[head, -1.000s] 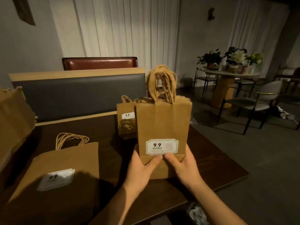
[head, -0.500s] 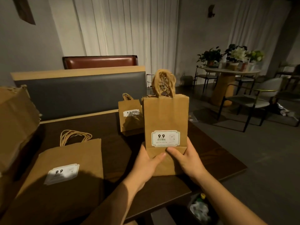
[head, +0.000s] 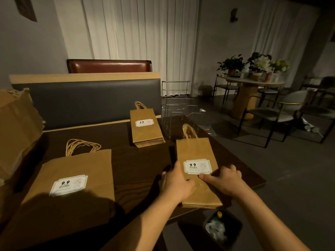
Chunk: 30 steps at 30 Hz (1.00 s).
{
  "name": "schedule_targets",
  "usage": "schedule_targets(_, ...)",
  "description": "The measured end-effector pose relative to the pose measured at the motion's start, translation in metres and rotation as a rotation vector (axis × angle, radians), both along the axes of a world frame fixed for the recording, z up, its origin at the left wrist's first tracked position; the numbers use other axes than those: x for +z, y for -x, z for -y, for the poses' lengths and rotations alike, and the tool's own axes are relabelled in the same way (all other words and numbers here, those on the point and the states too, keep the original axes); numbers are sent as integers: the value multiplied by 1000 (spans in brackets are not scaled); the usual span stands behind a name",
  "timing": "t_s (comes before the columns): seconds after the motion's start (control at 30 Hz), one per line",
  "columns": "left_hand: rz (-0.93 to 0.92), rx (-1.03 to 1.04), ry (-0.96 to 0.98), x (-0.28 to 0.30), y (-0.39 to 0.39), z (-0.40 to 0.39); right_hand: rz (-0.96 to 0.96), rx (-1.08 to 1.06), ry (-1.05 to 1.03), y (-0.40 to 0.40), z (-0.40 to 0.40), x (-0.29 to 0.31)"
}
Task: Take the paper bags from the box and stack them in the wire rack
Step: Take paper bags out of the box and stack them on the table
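A stack of small brown paper bags point(head: 196, 154) with a white "9.9" label lies flat near the table's right front edge. My left hand point(head: 176, 183) grips its left side, fingers wrapped around the edge. My right hand point(head: 223, 180) holds the right side, thumb pressed on top below the label. Behind it stands the empty wire rack point(head: 178, 109) at the table's far right. A second stack of small bags point(head: 146, 131) lies just left of the rack. A stack of large bags point(head: 72, 180) lies at the left. The cardboard box point(head: 16, 127) is at the far left edge.
The dark wooden table point(head: 137, 163) ends just right of the held stack. A grey bench back point(head: 87, 100) runs behind it. A black bin point(head: 222, 230) with rubbish sits on the floor below my right arm. Chairs and a round table with plants point(head: 253, 84) stand at the right.
The stack of small bags I held upright has been tipped down and now lies flat on the table. The wire rack behind it has come into sight. Both hands keep hold.
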<state>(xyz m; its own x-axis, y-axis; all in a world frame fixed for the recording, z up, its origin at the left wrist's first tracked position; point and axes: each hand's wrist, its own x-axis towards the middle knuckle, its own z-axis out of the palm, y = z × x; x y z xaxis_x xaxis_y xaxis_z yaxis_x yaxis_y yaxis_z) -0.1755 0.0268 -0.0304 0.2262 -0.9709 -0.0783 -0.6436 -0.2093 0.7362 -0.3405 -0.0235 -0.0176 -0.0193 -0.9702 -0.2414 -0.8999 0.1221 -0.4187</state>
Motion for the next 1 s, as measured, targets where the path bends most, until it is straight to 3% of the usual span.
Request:
schedule_targets(0.07,101,-11,-39,3,-1,2,-23,-9,51,-1,2,-1)
schedule_targets(0.27,59,-87,12,4,-3,7,16,58,99,-5,8,3)
schedule_targets(0.4,94,-118,47,13,-7,1,-95,157,304,-12,-4,15)
schedule_targets(0.53,281,-122,201,49,-36,-15,-63,337,505,-50,-19,49)
schedule_targets(0.77,611,76,403,150,-184,-92,110,759,686,-192,-50,130)
schedule_targets(1.0,724,431,197,226,-355,-201,309,1157,705,-376,-95,207)
